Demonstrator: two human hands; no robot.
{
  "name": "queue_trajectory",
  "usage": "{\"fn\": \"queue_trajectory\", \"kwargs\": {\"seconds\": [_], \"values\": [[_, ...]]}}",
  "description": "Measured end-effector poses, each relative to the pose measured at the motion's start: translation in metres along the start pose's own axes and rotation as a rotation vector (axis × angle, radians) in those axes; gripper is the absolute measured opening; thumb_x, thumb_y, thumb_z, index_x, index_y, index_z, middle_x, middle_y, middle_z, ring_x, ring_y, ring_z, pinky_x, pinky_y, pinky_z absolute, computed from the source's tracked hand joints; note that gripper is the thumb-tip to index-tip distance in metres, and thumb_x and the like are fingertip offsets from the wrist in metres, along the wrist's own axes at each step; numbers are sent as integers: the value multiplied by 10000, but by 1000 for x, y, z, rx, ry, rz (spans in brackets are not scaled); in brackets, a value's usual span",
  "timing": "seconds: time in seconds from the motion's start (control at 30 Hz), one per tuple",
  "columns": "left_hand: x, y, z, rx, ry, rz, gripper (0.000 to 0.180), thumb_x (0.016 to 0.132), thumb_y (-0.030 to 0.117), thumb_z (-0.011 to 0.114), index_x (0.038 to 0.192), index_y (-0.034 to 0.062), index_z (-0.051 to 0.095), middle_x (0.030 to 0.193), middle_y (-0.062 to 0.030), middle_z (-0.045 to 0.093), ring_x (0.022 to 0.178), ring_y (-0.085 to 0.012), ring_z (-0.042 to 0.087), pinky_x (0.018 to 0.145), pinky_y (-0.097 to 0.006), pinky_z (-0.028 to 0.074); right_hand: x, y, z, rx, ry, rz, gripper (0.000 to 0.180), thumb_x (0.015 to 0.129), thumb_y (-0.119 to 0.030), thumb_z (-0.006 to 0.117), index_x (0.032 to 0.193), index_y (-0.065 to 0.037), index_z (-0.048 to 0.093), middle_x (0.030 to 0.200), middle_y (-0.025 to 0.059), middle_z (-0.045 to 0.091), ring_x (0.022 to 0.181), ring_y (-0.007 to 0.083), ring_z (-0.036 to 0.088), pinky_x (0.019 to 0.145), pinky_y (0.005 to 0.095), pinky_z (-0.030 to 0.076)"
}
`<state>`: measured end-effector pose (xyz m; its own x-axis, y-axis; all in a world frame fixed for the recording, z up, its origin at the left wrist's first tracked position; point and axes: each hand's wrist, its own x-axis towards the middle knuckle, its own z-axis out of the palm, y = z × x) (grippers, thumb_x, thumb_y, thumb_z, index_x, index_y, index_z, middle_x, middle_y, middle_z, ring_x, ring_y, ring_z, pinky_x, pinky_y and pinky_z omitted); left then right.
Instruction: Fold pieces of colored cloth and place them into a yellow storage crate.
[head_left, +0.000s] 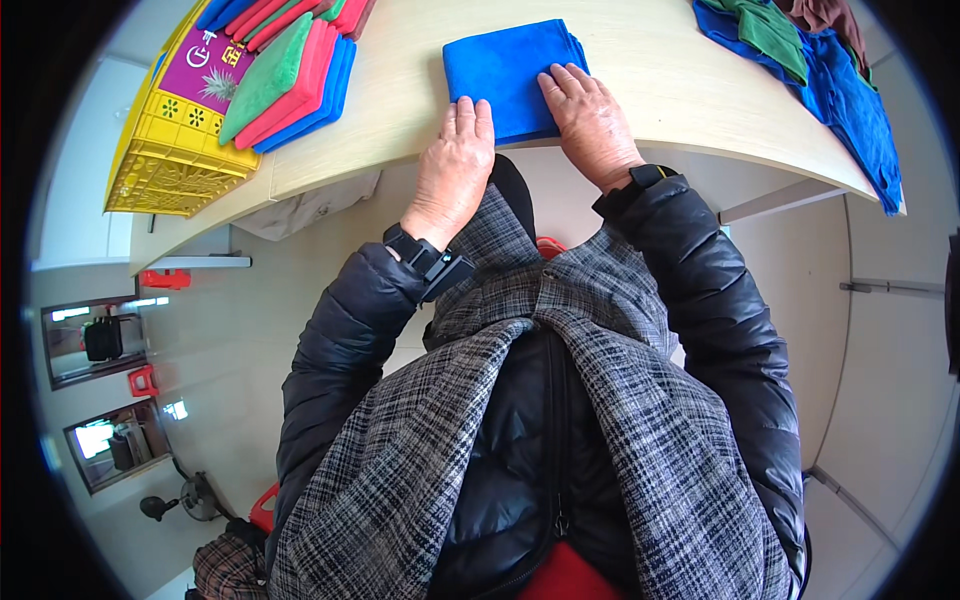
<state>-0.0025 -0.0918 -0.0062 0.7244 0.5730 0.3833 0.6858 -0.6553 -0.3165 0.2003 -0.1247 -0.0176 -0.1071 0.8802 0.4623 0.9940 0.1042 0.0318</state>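
Observation:
A folded blue cloth (508, 75) lies flat on the pale wooden table (640, 55), close to its near edge. My left hand (456, 160) rests with its fingertips on the cloth's near left corner, fingers stretched out and side by side. On the cloth's right edge lies my right hand (590, 120), its fingers extended and pressing flat. Neither hand is closed round anything. The cloth's right side shows several folded layers. A stack of folded green, red and blue cloths (290, 90) leans at the left of the table.
A yellow plastic crate (185, 150) with a purple label stands at the table's left end, beside the stacks. Loose blue, green and brown cloths (830, 90) are heaped at the right, hanging over the edge. A fan (198, 495) and red stools (143, 380) are at the lower left.

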Motion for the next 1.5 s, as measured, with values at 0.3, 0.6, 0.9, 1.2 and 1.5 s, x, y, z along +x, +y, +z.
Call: {"fn": "queue_trajectory", "kwargs": {"seconds": [0.3, 0.6, 0.9, 1.2, 1.5], "values": [[-11, -24, 3, -300, 90, 17, 471, 854, -10, 547, 1324, -34, 535, 1324, -223, 580, 1183, -356, 599, 996, -397, 510, -15, 15, -9, -30, -44, 47, 528, 902, 31, 553, 1417, -69, 493, 1481, 154, 466, 1383, 330, 431, 1172, 420, 335], [-10, -55, -13, -595, 137, -67, 423, 855, 10, 540, 1274, -7, 592, 1285, -178, 623, 1167, -347, 605, 1016, -409, 490, -20, 33, -53, -240, -140, 74, 620, 846, 74, 542, 1443, -80, 470, 1486, 148, 463, 1390, 344, 417, 1158, 441, 335], [21, -6, -5, -449, 236, 169, 408, 932, 248, 613, 1257, 2, 612, 1318, -170, 608, 1268, -319, 539, 1127, -419, 382, 31, -2, -5, 185, 7, 100, 484, 1006, -244, 505, 1467, -106, 451, 1524, 128, 436, 1439, 345, 349, 1192, 468, 257], [45, -34, 8, -960, -85, -29, 526, 998, 366, 531, 1365, -10, 522, 1448, -193, 490, 1380, -330, 418, 1156, -448, 314, 35, -1, 15, 65, -123, 164, 592, 1029, -478, 410, 1491, -107, 424, 1575, 122, 368, 1483, 333, 276, 1219, 490, 178], [82, -38, 66, -519, 53, 10, 581, 1029, 456, 411, 1421, 33, 475, 1485, -171, 459, 1396, -325, 392, 1160, -479, 271, 58, 3, 22, 119, -106, 163, 611, 985, -459, 476, 1474, -94, 443, 1540, 148, 410, 1459, 348, 312, 1198, 508, 214]]}}
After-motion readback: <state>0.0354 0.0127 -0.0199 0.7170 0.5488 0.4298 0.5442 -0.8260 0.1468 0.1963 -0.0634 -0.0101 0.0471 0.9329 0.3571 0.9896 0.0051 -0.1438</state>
